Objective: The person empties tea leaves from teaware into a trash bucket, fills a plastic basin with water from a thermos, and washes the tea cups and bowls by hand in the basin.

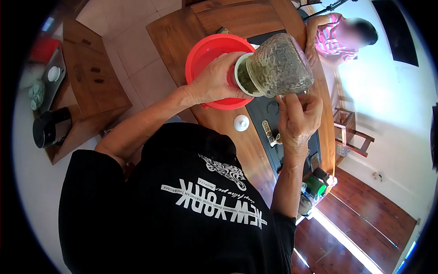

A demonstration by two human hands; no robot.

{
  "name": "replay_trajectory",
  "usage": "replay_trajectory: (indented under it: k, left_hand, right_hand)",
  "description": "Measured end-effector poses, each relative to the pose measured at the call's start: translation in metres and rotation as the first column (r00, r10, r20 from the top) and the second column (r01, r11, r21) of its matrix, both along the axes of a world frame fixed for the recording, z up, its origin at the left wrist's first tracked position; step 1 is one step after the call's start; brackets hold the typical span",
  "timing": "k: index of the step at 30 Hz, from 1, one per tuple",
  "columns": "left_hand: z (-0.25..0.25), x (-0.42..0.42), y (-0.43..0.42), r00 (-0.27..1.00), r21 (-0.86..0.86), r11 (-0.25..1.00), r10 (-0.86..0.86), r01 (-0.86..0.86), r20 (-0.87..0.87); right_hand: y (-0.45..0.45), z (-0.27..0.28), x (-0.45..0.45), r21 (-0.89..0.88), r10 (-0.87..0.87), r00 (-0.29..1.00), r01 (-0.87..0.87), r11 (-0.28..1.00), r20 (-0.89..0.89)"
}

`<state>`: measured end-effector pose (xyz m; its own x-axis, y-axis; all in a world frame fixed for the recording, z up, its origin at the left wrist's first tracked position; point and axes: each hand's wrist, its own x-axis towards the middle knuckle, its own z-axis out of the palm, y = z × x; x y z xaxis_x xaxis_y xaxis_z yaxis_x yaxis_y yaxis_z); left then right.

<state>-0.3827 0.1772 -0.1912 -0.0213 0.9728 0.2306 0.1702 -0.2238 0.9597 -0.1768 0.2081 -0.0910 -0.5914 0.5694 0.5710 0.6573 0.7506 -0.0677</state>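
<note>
Glass jar [284,66] tilts sideways in the curled right hand [299,119].

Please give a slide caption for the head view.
Left hand holds a white cup at the mouth of a tilted glass jar in the right hand; red basin below.

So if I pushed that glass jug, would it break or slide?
The glass jug would probably feel stiff and could crack if knocked, since its see-through walls look like glass. It may be slippery, because its sides look shiny. A push might tip it, since the right hand seems to hold it at one side.
</note>
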Motion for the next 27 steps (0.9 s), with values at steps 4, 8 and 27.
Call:
replay_trajectory:
  k: [4, 8, 27]
  left_hand:
    - [-0.003, 0.000, -0.003, 0.997, 0.020, 0.999, 0.027, -0.028, 0.069]
    - [0.007, -0.003, -0.007, 0.997, 0.004, 1.000, 0.021, -0.021, 0.071]
    - [0.000, -0.011, -0.033, 0.987, -0.114, 0.990, 0.093, -0.078, 0.131]
  right_hand:
    - [-0.003, -0.004, 0.000, -0.171, -0.033, 0.992, 0.011, 0.985, -0.124]
    - [-0.002, -0.014, 0.002, -0.388, -0.097, 0.917, -0.066, 0.919, -0.387]
    - [-0.023, -0.193, 0.137, -0.871, -0.778, 0.390, -0.223, 0.438, -0.492]
